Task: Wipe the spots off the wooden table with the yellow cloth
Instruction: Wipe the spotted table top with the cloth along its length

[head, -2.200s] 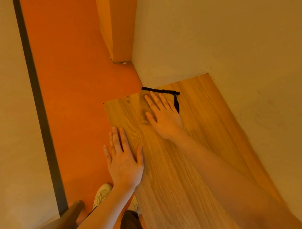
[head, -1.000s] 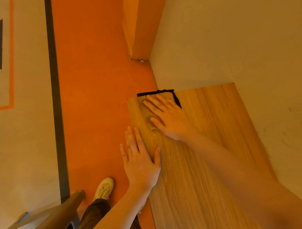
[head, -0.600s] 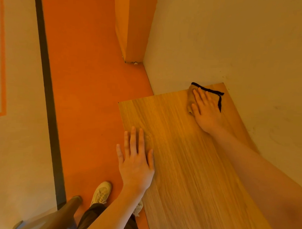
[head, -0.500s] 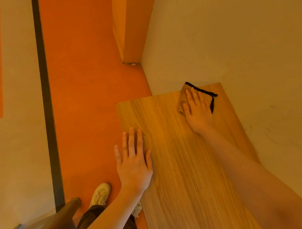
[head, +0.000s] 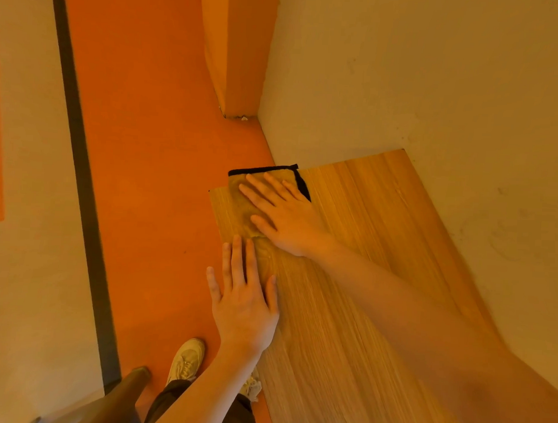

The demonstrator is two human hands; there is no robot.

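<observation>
The wooden table (head: 357, 277) runs from the bottom of the view up to a wall corner. A yellow cloth (head: 243, 200) with a black hem lies flat at the table's far left corner, its hem just past the far edge. My right hand (head: 282, 214) presses on the cloth with straight, spread fingers. My left hand (head: 241, 295) rests flat on the table's left edge, just below the cloth, fingers straight. No spots show on the wood.
A pale wall (head: 433, 90) borders the table's far and right sides. An orange floor (head: 152, 191) lies left of the table, with an orange pillar (head: 236, 51) beyond. My shoe (head: 187, 360) and a dark chair leg (head: 119, 395) are at the bottom left.
My right hand slid the cloth from the table's far right corner back to the far left corner. My left hand stayed flat on the left edge.
</observation>
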